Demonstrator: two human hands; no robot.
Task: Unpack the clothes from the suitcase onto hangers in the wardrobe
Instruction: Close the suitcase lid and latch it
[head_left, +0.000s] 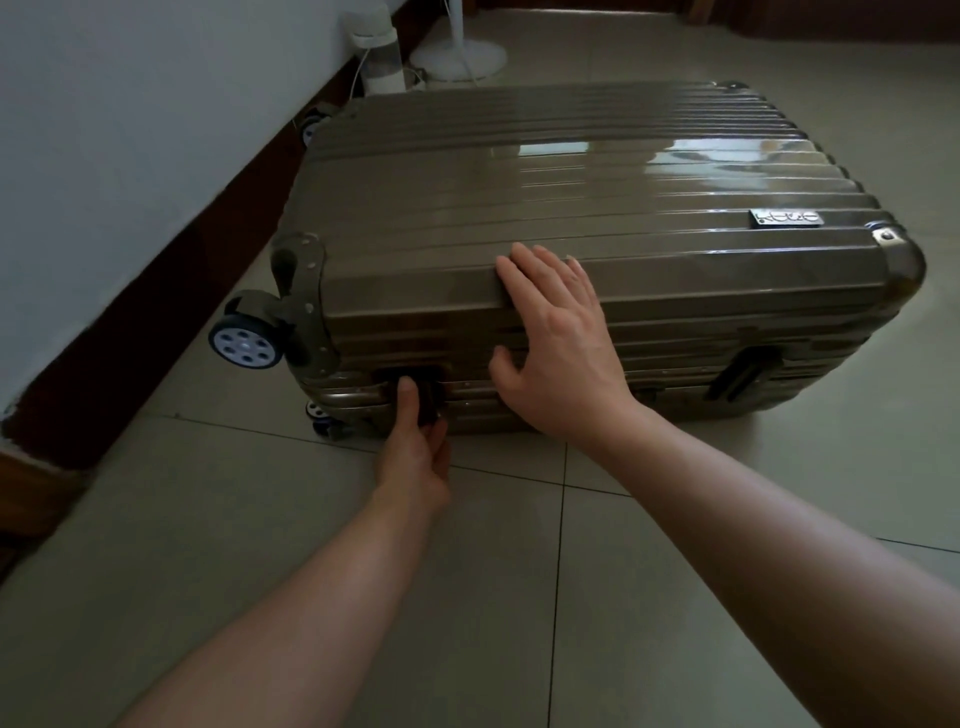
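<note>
Brown and shiny, the hard suitcase (571, 182) lies flat and shut on the tiled floor (260, 519), at twelve o'clock from the person. The left hand (415, 452) pinches the dark latch (430, 397) on its near side, at seven o'clock. The right hand (556, 332) is spread flat on the near edge of its top. No clothes are out yet, so almost the whole job is left. No wardrobe or hangers show.

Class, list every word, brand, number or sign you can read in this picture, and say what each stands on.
Badge on the suitcase lid: lettering upside down to the camera, too blurred to read.
Latch gripped by the left hand: no marking visible.
Nothing else bears text.
</note>
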